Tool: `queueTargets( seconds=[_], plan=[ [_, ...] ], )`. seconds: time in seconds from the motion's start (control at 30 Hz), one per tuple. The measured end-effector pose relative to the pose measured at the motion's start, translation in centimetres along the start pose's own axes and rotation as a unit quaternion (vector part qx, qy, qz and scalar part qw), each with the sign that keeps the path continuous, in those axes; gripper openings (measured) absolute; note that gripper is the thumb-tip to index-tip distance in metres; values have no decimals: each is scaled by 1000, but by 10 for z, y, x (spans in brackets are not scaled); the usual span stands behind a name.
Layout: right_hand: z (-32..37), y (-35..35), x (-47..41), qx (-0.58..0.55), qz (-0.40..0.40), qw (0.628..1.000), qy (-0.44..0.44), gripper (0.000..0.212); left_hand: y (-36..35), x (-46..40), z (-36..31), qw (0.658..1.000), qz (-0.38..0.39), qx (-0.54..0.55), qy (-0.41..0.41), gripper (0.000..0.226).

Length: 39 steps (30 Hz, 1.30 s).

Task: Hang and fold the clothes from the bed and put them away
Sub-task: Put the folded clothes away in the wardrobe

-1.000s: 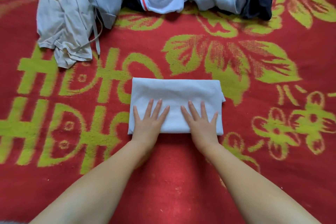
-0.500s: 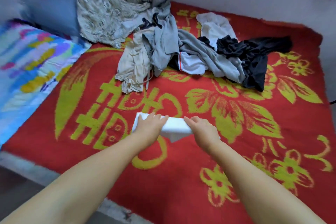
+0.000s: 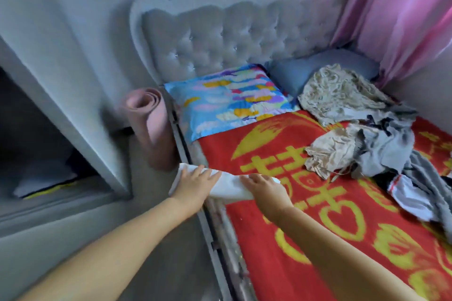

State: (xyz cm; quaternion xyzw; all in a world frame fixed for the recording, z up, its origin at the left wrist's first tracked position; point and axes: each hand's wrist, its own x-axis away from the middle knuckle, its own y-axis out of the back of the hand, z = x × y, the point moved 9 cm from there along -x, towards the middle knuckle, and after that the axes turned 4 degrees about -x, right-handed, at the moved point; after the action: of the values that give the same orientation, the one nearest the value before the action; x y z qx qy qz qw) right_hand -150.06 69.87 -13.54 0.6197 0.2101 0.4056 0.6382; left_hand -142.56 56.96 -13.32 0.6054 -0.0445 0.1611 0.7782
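Between my two hands, right at the near-left edge of the bed (image 3: 281, 276), I have the folded white garment (image 3: 230, 184) held off the red cover, its long axis running left to right from one hand to the other. My left hand (image 3: 195, 184) covers its left end, which already hangs out past the bed edge over the floor; my right hand (image 3: 265, 189) covers its right end, over the cover. Both sets of fingers lie over the top of the cloth, only slightly bent; I cannot see the thumbs, which I take to be underneath. Left of the left fingers, well apart, is the open wardrobe (image 3: 49, 171), so I judge the left hand leads the carry. Beyond the right fingers lies the unfolded clothes pile (image 3: 381, 154).
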Motion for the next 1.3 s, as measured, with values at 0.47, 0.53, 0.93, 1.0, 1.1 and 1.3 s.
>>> queueTargets(
  seconds=[0.47,0.53,0.93,1.0,1.1,1.3],
  plan=[
    [480,-38,-85,82,58,959,264,70,-170,313,340,951,107,117,265,71],
    [534,-42,-93,79,61,952,289,70,-186,348,379,940,111,124,298,69],
    [697,-65,-215,108,63,926,355,69,-254,380,541,910,122,141,371,68],
    [712,-67,-244,114,71,924,358,70,-265,368,568,906,127,152,374,66],
    [731,-74,-280,119,93,919,363,72,-282,354,601,900,139,164,380,65],
    [776,-93,-351,111,129,916,363,71,-331,325,671,904,170,178,350,67]
  ],
)
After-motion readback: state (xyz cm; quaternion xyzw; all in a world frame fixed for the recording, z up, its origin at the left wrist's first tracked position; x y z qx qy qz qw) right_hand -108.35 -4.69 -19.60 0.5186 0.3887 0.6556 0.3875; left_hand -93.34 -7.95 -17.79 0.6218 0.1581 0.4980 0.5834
